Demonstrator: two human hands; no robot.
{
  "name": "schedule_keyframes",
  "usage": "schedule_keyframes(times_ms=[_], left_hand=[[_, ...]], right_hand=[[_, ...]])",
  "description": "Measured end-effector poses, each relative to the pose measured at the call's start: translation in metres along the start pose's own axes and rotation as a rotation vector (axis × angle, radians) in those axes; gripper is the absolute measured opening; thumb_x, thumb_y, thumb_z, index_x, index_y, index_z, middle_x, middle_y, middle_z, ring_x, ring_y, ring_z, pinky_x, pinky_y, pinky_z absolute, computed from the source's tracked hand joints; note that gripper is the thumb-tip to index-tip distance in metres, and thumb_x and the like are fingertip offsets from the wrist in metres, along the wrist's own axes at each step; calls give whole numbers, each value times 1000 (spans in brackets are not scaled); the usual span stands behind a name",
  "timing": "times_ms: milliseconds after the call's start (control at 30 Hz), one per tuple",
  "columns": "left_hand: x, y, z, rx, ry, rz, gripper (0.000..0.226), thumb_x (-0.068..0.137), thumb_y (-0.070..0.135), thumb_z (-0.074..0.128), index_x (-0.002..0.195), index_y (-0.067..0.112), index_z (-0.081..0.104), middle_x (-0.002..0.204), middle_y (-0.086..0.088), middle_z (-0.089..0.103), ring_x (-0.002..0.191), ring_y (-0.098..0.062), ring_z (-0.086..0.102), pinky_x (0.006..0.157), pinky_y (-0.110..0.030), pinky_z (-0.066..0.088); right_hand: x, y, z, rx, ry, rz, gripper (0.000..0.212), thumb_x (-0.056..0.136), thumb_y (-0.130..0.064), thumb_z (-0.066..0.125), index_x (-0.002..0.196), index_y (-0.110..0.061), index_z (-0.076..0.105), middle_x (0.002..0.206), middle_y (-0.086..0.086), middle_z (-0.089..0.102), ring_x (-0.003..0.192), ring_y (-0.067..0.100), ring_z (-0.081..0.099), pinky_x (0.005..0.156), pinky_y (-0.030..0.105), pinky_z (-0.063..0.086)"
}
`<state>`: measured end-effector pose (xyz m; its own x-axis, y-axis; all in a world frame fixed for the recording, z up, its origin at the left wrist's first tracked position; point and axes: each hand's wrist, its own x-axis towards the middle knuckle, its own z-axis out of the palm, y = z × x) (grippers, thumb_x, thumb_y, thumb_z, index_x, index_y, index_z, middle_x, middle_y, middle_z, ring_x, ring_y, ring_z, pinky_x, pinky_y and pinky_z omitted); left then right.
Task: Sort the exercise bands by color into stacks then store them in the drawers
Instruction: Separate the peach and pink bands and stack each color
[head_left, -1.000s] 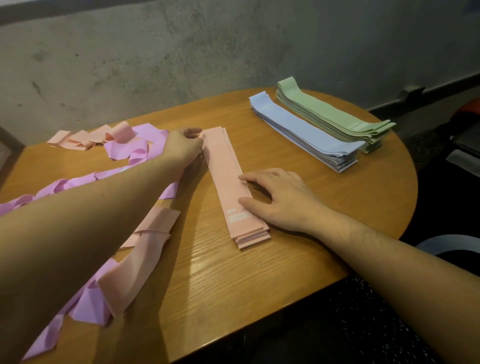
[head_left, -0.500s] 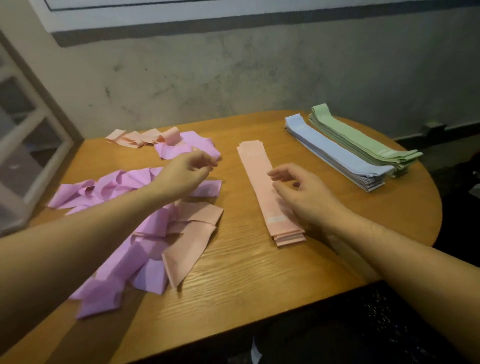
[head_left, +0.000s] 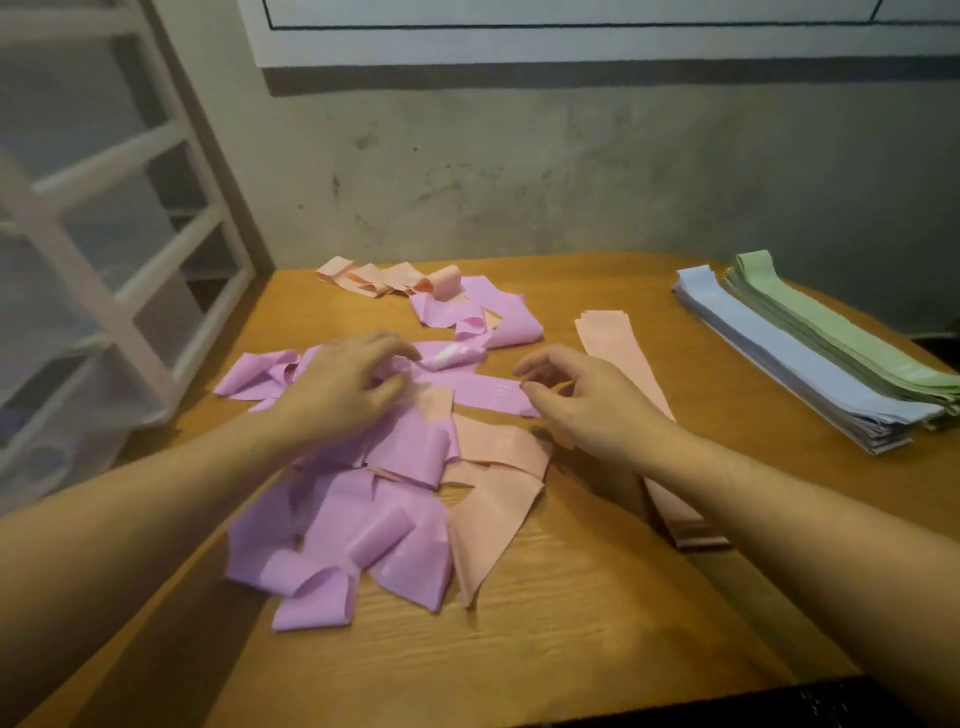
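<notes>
A loose heap of purple bands (head_left: 395, 519), with some pink bands (head_left: 493, 493) mixed in, lies on the wooden table (head_left: 571, 623) at centre left. My left hand (head_left: 343, 387) is on top of the heap, its fingers curled onto a purple band. My right hand (head_left: 587, 400) hovers at the right end of a flat purple band (head_left: 483, 389), thumb and forefinger loosely curled and just touching its tip. A neat pink stack (head_left: 613, 348) runs under my right forearm. A blue stack (head_left: 779, 364) and a green stack (head_left: 841, 343) lie side by side at the right.
More crumpled pink bands (head_left: 379, 278) lie at the table's far edge, near a folded purple band (head_left: 498, 312). A white-framed plastic drawer unit (head_left: 104, 260) stands left of the table. A grey wall runs right behind the table.
Both hands have left the pink stack and moved left onto the mixed purple and pink heap. The view has swung left and now shows the drawer unit.
</notes>
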<state>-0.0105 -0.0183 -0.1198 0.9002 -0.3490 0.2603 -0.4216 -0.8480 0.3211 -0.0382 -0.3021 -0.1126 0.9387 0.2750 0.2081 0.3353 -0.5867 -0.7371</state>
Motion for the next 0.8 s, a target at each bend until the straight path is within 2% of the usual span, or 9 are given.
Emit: schedule_keyframes(times_ms=[67,167,267,333,467,567,600,733,800], left_hand=[[6,-10,2,-3,16,-14,27,99,36,53,123,26,63,127,8,60,110,-13,57,96,-33,44],[20,-18,11,-37,-24,-26,29,101,34,51,127,24,61,130,8,57,116,-12,54,98,-31,43],[33,-20,19,-72,-34,-51,26,102,34,51,124,25,62,125,8,61,113,-13,56,97,-36,46],[37,-23,24,-119,13,-102,24,102,32,51,120,25,65,118,10,64,107,-10,56,94,-35,47],[34,-30,36,-150,119,-79,33,96,45,44,104,26,69,111,13,64,105,-12,57,94,-44,47],[33,-33,40,-154,161,-67,35,95,47,41,104,27,68,113,14,63,107,-11,56,95,-46,45],[33,-33,40,-156,179,-65,32,96,45,42,106,28,67,115,14,62,109,-11,55,96,-46,44],[36,-35,43,-144,149,-49,30,97,43,45,114,28,65,123,15,58,115,-6,50,100,-40,41],[38,-36,44,-145,139,-30,29,98,42,47,115,27,65,122,15,58,113,-6,51,99,-38,42]], right_hand=[[12,-3,7,-11,-10,-29,17,94,-17,62,107,-26,68,97,-17,67,91,-8,59,77,8,43],[30,-5,14,-20,-21,-41,18,94,-17,61,109,-24,70,101,-13,70,93,0,62,81,18,49],[49,-5,20,-28,-38,-36,20,94,-17,61,110,-25,70,101,-12,71,94,3,64,84,23,52],[62,-5,23,-36,-42,-37,20,93,-16,62,110,-24,69,102,-9,71,95,7,65,84,26,53],[90,-6,31,-50,-48,-36,20,93,-14,61,107,-25,69,99,-8,72,87,4,65,77,20,52],[113,-7,39,-50,-15,-35,21,93,-12,60,101,-30,67,95,-9,71,85,1,63,70,13,49],[122,-8,41,-44,11,-20,21,92,-12,60,101,-30,66,93,-10,70,85,2,63,69,13,48],[159,-6,51,-28,85,116,21,92,-8,59,95,-27,64,88,-4,68,72,13,64,61,29,51],[176,-3,55,-3,96,200,24,93,-7,58,88,-30,62,86,-2,67,69,20,64,55,27,50]])
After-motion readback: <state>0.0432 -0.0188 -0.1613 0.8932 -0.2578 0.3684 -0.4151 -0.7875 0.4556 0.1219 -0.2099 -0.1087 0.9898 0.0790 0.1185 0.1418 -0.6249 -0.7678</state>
